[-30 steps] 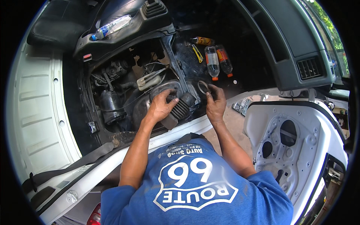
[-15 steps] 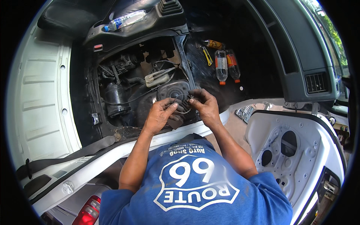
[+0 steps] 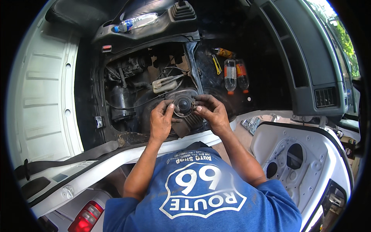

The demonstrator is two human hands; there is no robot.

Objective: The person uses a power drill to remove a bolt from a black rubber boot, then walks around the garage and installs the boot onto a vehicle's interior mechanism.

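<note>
We hold a thin metal ring (image 3: 184, 116) over a dark round part (image 3: 184, 103), just above a black ribbed rubber piece (image 3: 188, 126); whether it encircles that part, we cannot tell. Our right hand (image 3: 212, 113) pinches the ring's right side, while our left hand (image 3: 160, 116) curls at its left, its grip unclear. Beside our hands, a floor opening shows a dark cylinder (image 3: 120, 101). Farther right lie a yellow cutter (image 3: 216, 65) and drink bottles (image 3: 230, 74), near an open white door (image 3: 280, 135).
</note>
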